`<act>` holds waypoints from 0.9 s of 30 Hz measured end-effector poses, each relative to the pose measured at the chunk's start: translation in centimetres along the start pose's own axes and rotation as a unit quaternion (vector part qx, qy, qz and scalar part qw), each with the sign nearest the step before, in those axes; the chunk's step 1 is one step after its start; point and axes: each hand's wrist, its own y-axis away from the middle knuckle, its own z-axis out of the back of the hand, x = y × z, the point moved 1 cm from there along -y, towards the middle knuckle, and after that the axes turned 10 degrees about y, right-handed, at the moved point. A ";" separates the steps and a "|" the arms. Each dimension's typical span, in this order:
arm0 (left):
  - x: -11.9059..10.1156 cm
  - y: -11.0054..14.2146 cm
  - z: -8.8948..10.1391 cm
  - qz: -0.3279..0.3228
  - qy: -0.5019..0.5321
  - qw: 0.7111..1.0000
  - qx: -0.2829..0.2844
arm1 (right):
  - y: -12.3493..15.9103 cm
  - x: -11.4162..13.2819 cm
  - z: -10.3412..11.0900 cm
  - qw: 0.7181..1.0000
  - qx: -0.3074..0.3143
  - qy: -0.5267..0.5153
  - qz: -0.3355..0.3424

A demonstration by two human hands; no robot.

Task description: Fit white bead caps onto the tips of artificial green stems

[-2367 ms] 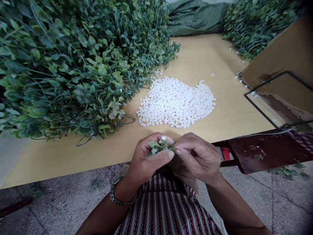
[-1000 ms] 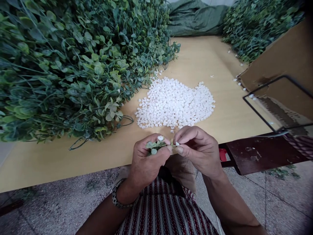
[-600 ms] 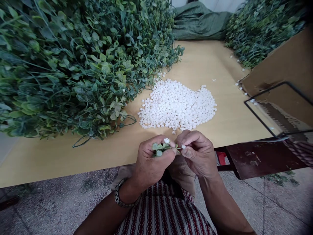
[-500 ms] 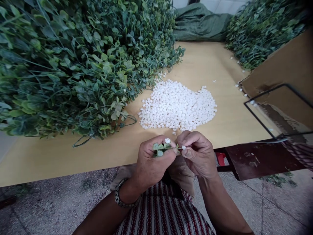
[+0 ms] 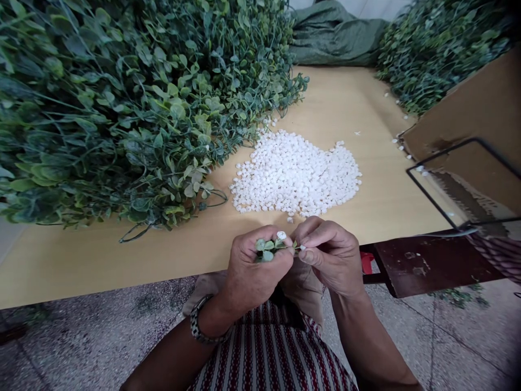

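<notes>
Just off the front edge of the table, my left hand is closed around a small artificial green sprig. One white flower head shows on that sprig. Thumb and fingertips of my right hand pinch a second small white flower head at the tip of a thin stem poking out of my left hand. The two hands nearly meet. Beyond them, a heap of loose white flower heads is spread over the tan tabletop.
Artificial foliage is piled high on the left, with more foliage at the far right. A green cloth bundle lies at the back. On the right are a cardboard piece, a black wire frame and a dark red bench.
My right fingertips have moved slightly left, bringing the pinched flower head closer to my left hand. The left hand keeps its hold on the sprig.
</notes>
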 end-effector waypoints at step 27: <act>0.1 0.2 0.1 -0.007 -0.054 0.998 0.010 | 0.2 0.2 -0.2 0.999 -0.020 0.030 -0.020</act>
